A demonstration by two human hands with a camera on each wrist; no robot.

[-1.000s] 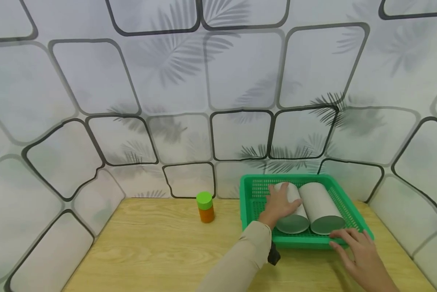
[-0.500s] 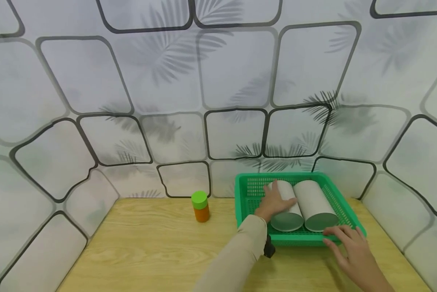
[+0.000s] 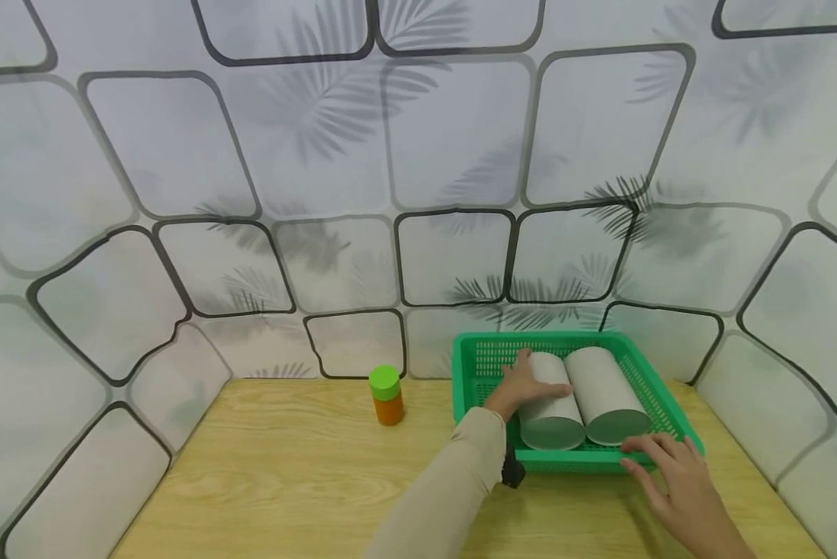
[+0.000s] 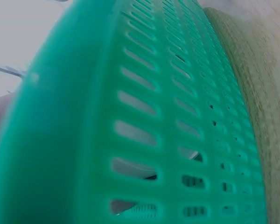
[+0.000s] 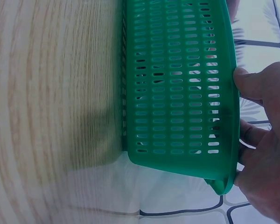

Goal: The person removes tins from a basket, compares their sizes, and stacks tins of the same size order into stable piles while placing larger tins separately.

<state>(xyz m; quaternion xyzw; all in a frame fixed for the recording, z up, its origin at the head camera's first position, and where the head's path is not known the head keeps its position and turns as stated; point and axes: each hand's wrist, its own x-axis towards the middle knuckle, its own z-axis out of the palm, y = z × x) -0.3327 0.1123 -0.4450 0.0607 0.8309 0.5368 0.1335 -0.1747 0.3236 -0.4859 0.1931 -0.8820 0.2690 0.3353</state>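
Note:
Two white cylinders lie side by side in a green plastic basket [image 3: 558, 458]; their near ends look grey-green, and whether they are hollow I cannot tell. My left hand [image 3: 523, 392] holds the left cylinder [image 3: 551, 431], thumb across its top and fingers along its left side. The right cylinder [image 3: 607, 396] lies untouched beside it. With thumb and fingers my right hand [image 3: 677, 481] grips the basket's front rim near the right corner; in the right wrist view the thumb [image 5: 252, 84] touches that rim. Basket wall fills most of the left wrist view, hiding the left fingers.
On the wooden table [image 3: 286, 481], left of the basket, stands a small orange jar [image 3: 388, 407] with a bright green lid [image 3: 384, 380]. Behind and at both sides rises a patterned white wall [image 3: 349, 264], close to the basket's back edge.
The left fingers have shifted to the left side of the left cylinder, which has moved slightly toward me. My right hand keeps its place on the rim. The head view has shifted a little.

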